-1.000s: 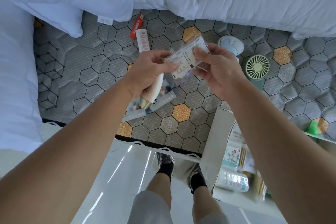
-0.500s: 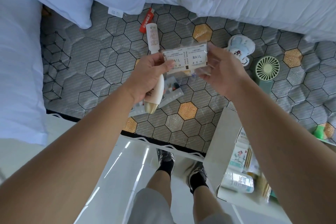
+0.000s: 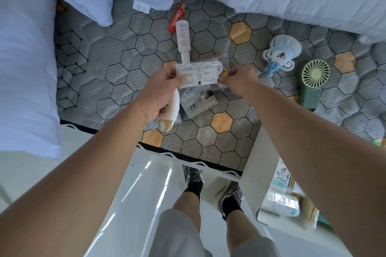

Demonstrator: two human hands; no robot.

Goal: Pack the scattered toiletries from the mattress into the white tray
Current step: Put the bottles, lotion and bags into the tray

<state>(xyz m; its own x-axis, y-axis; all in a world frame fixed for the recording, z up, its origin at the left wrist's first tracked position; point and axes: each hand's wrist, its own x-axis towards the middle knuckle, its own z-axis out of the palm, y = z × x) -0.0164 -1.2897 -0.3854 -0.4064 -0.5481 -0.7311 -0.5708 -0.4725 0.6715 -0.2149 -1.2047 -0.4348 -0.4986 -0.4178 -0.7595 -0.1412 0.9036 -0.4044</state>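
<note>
Because the nail pack (image 3: 198,76) looks light and floppy, we hold its stiff card above the mattress (image 3: 125,52): left grip (image 3: 165,94) pinches one edge plus a smooth tube (image 3: 172,110), right grip (image 3: 240,81) pinches the other. Tray (image 3: 252,173) sits near right.

The right forearm (image 3: 313,142) hides most of the white rectangular tray (image 3: 251,165); packets (image 3: 279,204) inside it are blurred. Beyond the tray, the left hand (image 3: 161,92) covers the upper part of the white gold-capped bottle (image 3: 169,110)
</note>
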